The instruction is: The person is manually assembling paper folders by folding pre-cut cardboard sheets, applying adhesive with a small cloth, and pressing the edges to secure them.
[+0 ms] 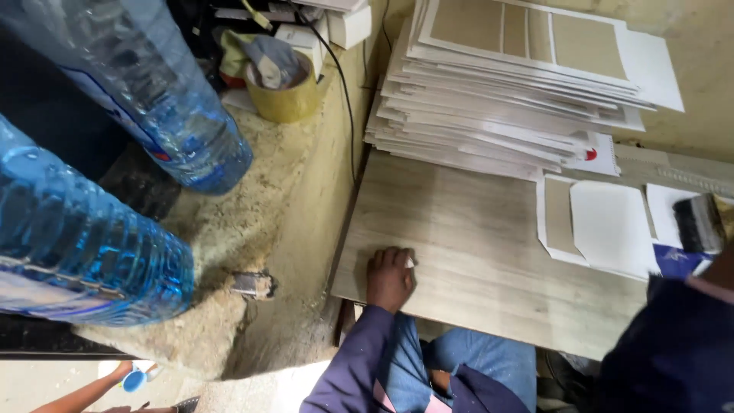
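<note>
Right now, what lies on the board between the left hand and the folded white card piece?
In the head view, only bare wooden board lies between the left hand and the folded white card piece; nothing rests on that stretch.

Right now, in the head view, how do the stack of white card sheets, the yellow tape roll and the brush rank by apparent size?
1. Stack of white card sheets, by far the largest.
2. Yellow tape roll.
3. Brush, which looks smallest, though the frame edge cuts it off, so its rank against the roll is unsure.

Matt wood-grain board [474, 229], paper sheets [505, 99] — glossy plastic bottles [84, 245]
</note>
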